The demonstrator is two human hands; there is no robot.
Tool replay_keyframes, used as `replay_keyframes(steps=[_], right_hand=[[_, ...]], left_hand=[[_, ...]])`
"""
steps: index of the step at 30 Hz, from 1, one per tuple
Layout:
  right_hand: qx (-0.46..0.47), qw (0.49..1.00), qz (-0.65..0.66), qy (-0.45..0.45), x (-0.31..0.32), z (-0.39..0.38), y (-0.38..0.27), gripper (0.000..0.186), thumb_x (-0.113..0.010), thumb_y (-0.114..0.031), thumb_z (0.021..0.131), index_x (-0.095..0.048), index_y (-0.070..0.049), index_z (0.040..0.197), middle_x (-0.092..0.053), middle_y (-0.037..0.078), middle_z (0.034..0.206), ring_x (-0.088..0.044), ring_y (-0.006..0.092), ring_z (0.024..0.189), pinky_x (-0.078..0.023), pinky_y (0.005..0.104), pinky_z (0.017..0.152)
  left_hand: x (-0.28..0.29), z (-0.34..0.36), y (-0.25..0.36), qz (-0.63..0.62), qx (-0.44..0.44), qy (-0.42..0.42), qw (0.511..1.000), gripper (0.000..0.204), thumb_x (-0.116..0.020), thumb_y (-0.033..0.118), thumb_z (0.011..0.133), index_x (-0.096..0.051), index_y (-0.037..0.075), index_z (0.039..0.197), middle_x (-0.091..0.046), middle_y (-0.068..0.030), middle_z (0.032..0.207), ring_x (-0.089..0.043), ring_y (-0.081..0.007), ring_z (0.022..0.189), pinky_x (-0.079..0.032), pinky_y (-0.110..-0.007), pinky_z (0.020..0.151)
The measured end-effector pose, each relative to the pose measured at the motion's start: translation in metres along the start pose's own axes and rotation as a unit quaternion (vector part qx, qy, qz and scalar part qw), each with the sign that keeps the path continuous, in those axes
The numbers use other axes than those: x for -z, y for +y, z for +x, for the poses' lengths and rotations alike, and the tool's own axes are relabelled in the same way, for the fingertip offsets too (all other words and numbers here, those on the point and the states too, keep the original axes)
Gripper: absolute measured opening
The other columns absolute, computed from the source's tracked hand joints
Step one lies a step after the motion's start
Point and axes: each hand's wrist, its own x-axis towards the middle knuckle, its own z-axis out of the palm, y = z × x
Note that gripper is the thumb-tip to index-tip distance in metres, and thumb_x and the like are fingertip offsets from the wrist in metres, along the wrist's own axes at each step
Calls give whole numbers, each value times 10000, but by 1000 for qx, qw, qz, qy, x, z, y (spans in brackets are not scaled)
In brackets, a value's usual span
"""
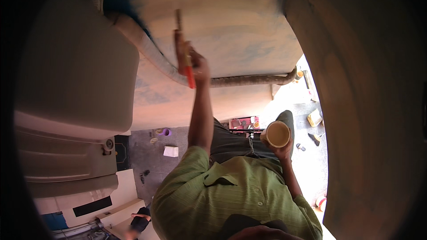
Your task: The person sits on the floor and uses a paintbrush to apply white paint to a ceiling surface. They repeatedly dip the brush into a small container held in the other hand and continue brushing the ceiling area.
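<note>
My left hand (195,64) is raised ahead of me, closed around a paintbrush (190,79) with a red handle end. The brush head points away from me, in front of a patchy peach and blue painted wall (231,26); motion smears it, and I cannot tell whether it touches the surface. Lower and to the right, my right hand (282,151) grips a round tub (278,134) from beneath and the side. The tub's mouth faces up, and its inside looks pale cream.
A thick pipe (249,81) bends along the wall. A large pale casing (80,71) stands close on the left, a broad wall (369,106) on the right. Far below lie a purple cup (166,132), a white box (171,151) and a red tray (242,124). Another person (140,222) shows at lower left.
</note>
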Motion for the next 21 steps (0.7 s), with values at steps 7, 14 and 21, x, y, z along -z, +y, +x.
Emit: replay_keyframes(steps=[7,14,21], right_hand=[[9,997,64,-36,-11,-2,13,729,-950,-255,657,-572,-11,1231,-708,144,1110,-726,268,1000,-591,387,837],[19,999,-3,-29,0,-3,-5,712,-954,-250,653,-585,-15,1215,-709,140,1091,-729,266,996,-593,384,828],[13,1000,5,13,4,-1,-21,707,-958,-254,645,-577,-32,1198,-717,132,1058,-735,258,965,-595,380,797]], left_hand=[[-1,47,-34,2,6,50,999,249,-526,-29,994,-611,-103,1216,-653,-267,1266,-671,-389,1132,-565,-390,916],[-71,-25,53,-80,33,5,996,280,-578,-31,962,-646,-60,1231,-659,-224,1284,-665,-324,1170,-559,-376,956],[-93,-65,131,-259,63,-92,960,378,-603,-77,898,-658,23,1258,-666,-178,1284,-676,-337,1142,-627,-358,797]])
